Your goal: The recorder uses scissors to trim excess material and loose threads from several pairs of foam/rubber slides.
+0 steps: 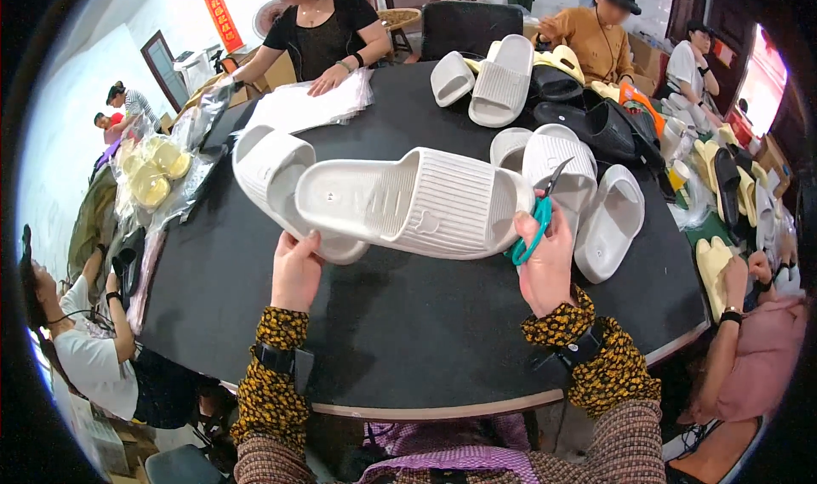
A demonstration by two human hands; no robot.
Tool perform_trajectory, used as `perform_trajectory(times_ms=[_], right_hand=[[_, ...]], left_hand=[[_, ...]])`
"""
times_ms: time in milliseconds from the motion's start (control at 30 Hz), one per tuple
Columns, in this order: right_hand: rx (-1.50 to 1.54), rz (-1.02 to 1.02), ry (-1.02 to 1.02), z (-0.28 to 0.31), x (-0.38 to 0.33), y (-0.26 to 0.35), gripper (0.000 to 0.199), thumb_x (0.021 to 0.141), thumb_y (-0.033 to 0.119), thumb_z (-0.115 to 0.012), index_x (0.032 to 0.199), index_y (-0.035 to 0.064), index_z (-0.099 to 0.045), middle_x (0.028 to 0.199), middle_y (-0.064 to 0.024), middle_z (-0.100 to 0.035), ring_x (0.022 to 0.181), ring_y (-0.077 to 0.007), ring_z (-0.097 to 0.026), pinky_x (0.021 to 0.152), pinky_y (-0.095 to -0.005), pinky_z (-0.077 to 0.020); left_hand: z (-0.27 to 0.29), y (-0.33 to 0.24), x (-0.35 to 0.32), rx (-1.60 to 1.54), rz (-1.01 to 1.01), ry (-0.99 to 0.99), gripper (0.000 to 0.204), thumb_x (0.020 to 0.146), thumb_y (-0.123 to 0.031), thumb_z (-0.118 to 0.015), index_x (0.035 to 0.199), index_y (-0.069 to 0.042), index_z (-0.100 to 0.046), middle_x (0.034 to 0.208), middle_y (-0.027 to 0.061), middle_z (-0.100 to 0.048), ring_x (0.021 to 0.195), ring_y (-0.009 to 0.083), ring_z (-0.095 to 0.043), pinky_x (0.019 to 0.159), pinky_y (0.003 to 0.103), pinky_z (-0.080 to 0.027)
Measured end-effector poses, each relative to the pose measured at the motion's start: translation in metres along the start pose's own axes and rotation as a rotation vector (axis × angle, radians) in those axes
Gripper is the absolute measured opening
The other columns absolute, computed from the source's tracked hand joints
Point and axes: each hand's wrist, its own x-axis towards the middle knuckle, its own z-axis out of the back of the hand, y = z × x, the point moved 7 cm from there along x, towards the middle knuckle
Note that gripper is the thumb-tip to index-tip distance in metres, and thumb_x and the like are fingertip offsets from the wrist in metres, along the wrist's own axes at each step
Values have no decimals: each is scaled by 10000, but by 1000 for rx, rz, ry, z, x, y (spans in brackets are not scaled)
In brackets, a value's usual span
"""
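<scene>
My left hand (pixel 297 267) grips the heel end of a light grey slide slipper (pixel 271 173), whose ribbed strap points away to the upper left. A second grey slipper (pixel 455 202) lies across in front of it, sole level and toe to the right. My right hand (pixel 547 259) pinches that slipper's toe end between thumb and fingers. Scissors with teal handles (pixel 532 233) are also held in this hand, their dark blades pointing up and away. Whether the left fingers also touch the front slipper's heel is hard to make out.
More grey slippers (pixel 610 223) stand right of my hand on the black table (pixel 383 331). Black slippers (pixel 608 127) and a grey pair (pixel 502 80) lie farther back. Bagged yellow slippers (pixel 153 173) are at left, clear plastic bags (pixel 306 103) at the far side. Several people work around the table.
</scene>
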Motion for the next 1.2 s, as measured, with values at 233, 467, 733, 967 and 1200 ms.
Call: perform_trajectory(times_ms=[233,467,733,967,1200], right_hand=[[-75,-199,65,-5,-12,-16,574,831,153,-706,1281,-23,-397,1069,-85,-536,913,-157,-574,697,-299,-538],[-19,-451,297,-27,-38,-36,578,849,186,-704,1251,-63,-371,1043,-123,-575,801,-196,-639,608,-324,-585],[-17,-510,337,-39,-53,-31,498,858,207,-691,1193,-34,-412,968,-145,-613,776,-209,-659,674,-345,-577],[24,-492,398,-43,-55,-29,539,851,248,-684,1230,-30,-421,978,-141,-619,759,-201,-652,674,-326,-563],[41,-503,404,-42,-54,-31,528,855,234,-679,1243,-21,-427,970,-143,-626,756,-196,-651,681,-318,-557]], left_hand=[[-34,-4,-16,268,-97,179,465,850,-27,-647,1243,14,-401,1171,98,-540,1047,176,-557,894,329,-474],[-43,11,-19,315,-30,217,512,838,-12,-652,1273,24,-385,1223,127,-522,1102,198,-551,924,345,-488],[-55,15,-29,324,30,310,637,806,-17,-672,1350,5,-340,1275,115,-511,1156,220,-540,953,359,-479],[-62,22,-35,354,81,366,718,802,-96,-720,1373,6,-297,1324,136,-471,1226,231,-497,1008,388,-456],[-72,22,-39,290,48,397,726,814,-108,-731,1380,-9,-287,1329,137,-468,1182,233,-536,962,383,-494]])
